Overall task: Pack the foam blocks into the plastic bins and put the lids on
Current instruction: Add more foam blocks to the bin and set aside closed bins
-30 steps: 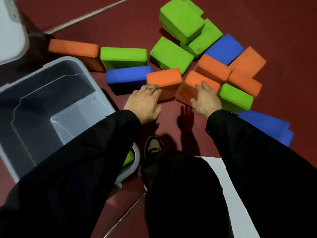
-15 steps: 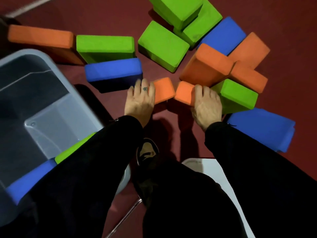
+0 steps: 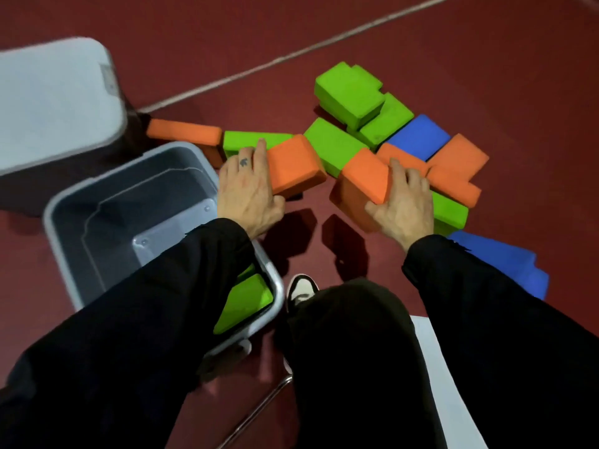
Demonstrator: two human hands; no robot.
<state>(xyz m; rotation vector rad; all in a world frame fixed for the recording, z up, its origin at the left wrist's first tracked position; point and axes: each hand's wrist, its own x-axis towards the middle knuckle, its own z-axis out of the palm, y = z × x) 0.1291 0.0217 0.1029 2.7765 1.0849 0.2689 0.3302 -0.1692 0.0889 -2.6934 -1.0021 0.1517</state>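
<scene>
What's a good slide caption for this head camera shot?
Each hand, left hand and right hand, lifts an orange foam block beside the grey bin.

Sleeve hides much of the bin; lid blurred, edge-cut

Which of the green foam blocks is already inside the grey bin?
The green block at the near corner of the grey bin, half hidden under the left sleeve. All other green blocks lie on the red floor.

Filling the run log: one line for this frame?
phase: pick | left hand: grips orange block | right hand: grips second orange block | bin: open, green block inside
</scene>
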